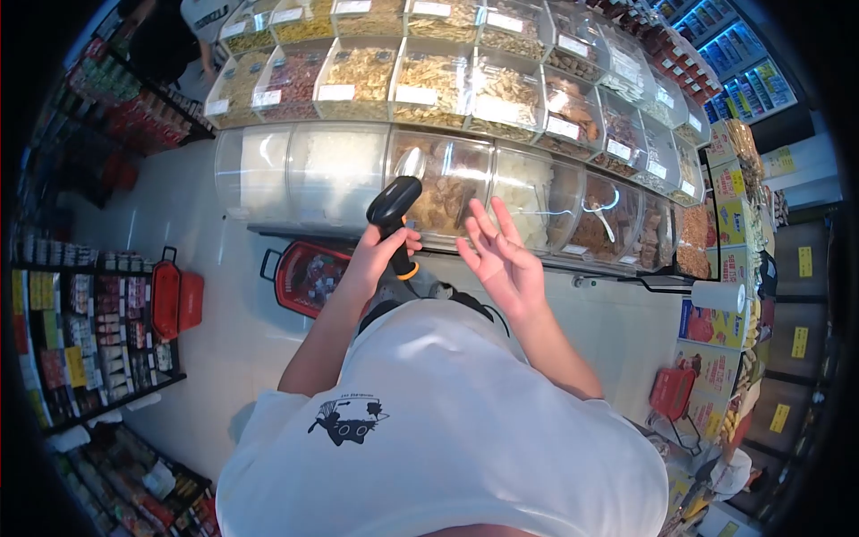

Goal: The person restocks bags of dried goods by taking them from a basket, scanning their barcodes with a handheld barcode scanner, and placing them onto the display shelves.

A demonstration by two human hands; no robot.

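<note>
My left hand (383, 255) is wrapped round the handle of a black barcode scanner (394, 204) with an orange ring at its lower end. The scanner's head points up toward the clear bins. To the right, my right hand (503, 259) is raised with its palm showing and its fingers apart, holding nothing. Beyond both hands runs a lower row of clear bins (344, 170). A metal scoop (411, 164) shows just past the scanner head, and a white spoon (602, 219) is at a bin further right.
Upper bins of dried goods (431, 80) rise in tiers ahead. A red basket (309, 277) stands on the floor below them, another red basket (176, 295) by the left shelves. Stacked boxes (716, 327) line the right side. Other people are at the top left and bottom right.
</note>
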